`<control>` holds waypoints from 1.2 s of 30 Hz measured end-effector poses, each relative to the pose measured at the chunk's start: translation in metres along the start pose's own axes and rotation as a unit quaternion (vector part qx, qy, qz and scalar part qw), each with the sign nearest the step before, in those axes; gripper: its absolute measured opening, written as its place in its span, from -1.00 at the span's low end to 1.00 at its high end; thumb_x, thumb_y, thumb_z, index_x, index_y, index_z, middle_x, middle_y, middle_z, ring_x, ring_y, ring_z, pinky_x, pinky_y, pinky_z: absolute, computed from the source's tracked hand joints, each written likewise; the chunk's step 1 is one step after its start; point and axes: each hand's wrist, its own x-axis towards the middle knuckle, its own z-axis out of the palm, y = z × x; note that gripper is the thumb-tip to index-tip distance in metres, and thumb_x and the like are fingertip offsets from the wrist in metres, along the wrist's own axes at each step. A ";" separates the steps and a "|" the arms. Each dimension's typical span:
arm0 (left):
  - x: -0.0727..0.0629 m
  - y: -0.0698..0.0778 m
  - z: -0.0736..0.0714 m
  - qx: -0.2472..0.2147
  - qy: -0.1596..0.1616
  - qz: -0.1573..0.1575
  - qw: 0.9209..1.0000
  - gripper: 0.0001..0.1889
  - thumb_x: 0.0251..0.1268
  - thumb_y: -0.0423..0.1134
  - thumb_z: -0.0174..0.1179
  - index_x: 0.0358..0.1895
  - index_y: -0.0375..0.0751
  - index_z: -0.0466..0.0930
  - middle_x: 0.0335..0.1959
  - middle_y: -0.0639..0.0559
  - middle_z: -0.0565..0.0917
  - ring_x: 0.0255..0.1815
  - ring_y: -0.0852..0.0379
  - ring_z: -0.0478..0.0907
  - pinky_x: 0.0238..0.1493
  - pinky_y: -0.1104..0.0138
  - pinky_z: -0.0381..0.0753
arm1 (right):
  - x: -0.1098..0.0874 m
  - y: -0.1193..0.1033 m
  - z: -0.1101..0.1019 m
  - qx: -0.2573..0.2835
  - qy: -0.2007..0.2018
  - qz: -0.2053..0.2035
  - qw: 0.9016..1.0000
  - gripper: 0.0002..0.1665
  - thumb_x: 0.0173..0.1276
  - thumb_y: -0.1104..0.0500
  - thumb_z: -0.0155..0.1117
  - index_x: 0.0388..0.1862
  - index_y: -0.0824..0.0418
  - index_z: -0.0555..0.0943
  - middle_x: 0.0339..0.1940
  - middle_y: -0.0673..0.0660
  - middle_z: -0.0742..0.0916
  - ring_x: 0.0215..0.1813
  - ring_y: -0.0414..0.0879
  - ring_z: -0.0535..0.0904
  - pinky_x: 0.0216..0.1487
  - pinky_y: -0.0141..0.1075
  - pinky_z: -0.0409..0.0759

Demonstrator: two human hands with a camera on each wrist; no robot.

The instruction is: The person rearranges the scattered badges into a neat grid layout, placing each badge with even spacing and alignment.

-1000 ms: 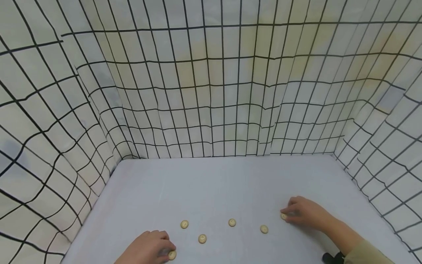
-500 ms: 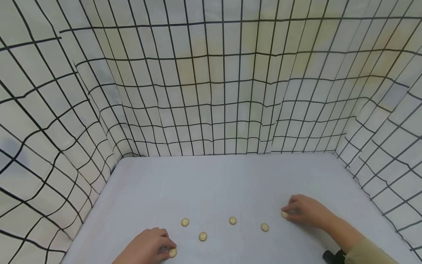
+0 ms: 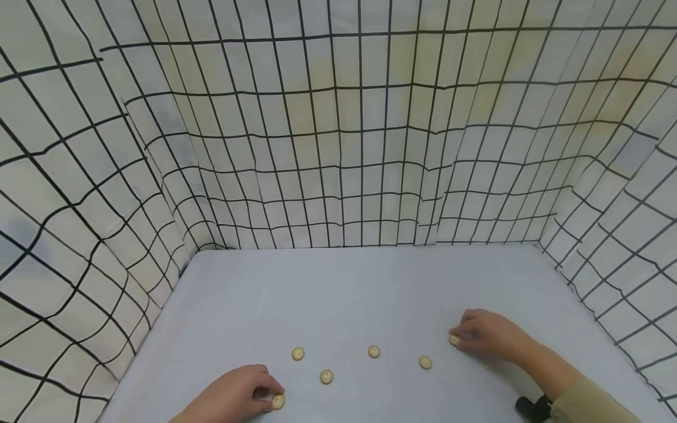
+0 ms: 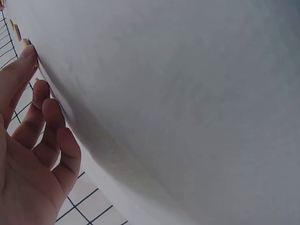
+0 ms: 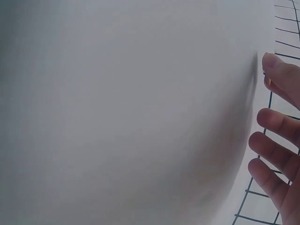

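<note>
L hand pinches the L btn, round & pale, btwn thumb and fingertips; its remaining fingers curl loosely. R hand likewise grips the R btn at the tips, prob. thumb + index, as the R wrist cam gets just a sliver of btn edge; other 3 fingers are spread & slightly bent.

Btwn hands, 4 more btns lie flat, spaced apart, L to R: 1st btn; 2nd btn, closer to the person; 3rd btn, farther back, approx. level w/ 1st; 4th btn, nearest R hand.

All 6 are inside a grid-lined enclosure, walls at back, L & R of the white tabletop.

Pose: L hand enters at bottom edge, back of hand up, fingers pointing R. R arm slants in from lower R corner, fingers pointing L, reaching farther out than L hand. Tan sleeve on R forearm, w/ a dark item beside the cuff, partly cut off.
</note>
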 end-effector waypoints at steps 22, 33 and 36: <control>0.001 -0.006 -0.002 -0.059 -0.007 -0.027 0.998 -0.86 0.12 -0.12 0.45 -0.25 0.16 0.74 -0.39 0.34 0.57 -0.37 0.35 0.42 -0.31 0.35 0.47 | 0.061 -0.026 -0.015 0.042 -0.013 0.038 0.998 -0.70 0.25 -0.12 0.43 -0.06 -0.13 0.77 -0.31 -0.33 0.59 -0.23 -0.33 0.49 -0.16 -0.29 0.54; 0.001 -0.007 0.001 -0.061 -0.004 -0.026 0.998 -0.85 0.13 -0.11 0.44 -0.21 0.14 0.77 -0.45 0.29 0.52 -0.40 0.34 0.40 -0.34 0.36 0.43 | 0.107 -0.035 -0.015 0.095 -0.024 0.048 0.994 -0.71 0.25 -0.10 0.44 -0.05 -0.13 0.76 -0.27 -0.24 0.63 -0.21 -0.25 0.51 -0.18 -0.26 0.53; 0.000 -0.008 0.002 -0.065 -0.001 -0.026 0.998 -0.85 0.14 -0.11 0.43 -0.20 0.12 0.76 -0.45 0.29 0.52 -0.39 0.34 0.40 -0.34 0.36 0.43 | 0.120 -0.037 -0.013 0.102 -0.026 0.054 0.993 -0.70 0.24 -0.10 0.45 -0.05 -0.14 0.76 -0.30 -0.22 0.63 -0.25 -0.23 0.50 -0.21 -0.27 0.51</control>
